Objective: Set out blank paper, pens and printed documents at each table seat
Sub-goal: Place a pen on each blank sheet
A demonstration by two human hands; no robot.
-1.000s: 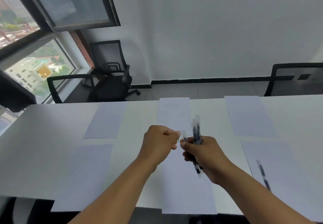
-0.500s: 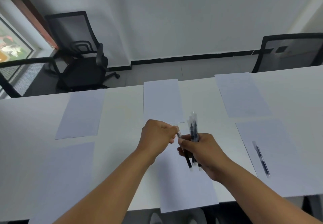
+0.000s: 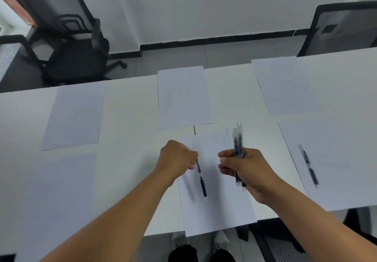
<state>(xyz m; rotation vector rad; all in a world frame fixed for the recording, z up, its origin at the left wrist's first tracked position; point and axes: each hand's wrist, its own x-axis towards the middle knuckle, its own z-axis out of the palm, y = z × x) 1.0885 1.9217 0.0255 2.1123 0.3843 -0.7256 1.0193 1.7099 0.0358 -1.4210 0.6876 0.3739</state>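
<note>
Several blank sheets lie on the white table (image 3: 132, 118). My left hand (image 3: 176, 157) grips the top of one black pen (image 3: 201, 178), which hangs down over the near middle sheet (image 3: 222, 206). My right hand (image 3: 247, 169) is closed around a bundle of pens (image 3: 237, 141) that stick up above the fist. Another pen (image 3: 308, 165) lies on the near right sheet (image 3: 336, 159). Sheets also lie at the far middle (image 3: 183, 96), far left (image 3: 75, 114), far right (image 3: 285, 84) and near left (image 3: 59, 188).
A black office chair (image 3: 75, 57) stands beyond the table at the far left, and a second chair (image 3: 342, 26) at the far right. The table's near edge runs just below the middle sheet, with my shoes (image 3: 221, 241) on the floor beneath.
My left hand has drawn one pen out of the bundle and moved left and down over the near middle sheet. The hands have come apart. The view has tilted downward.
</note>
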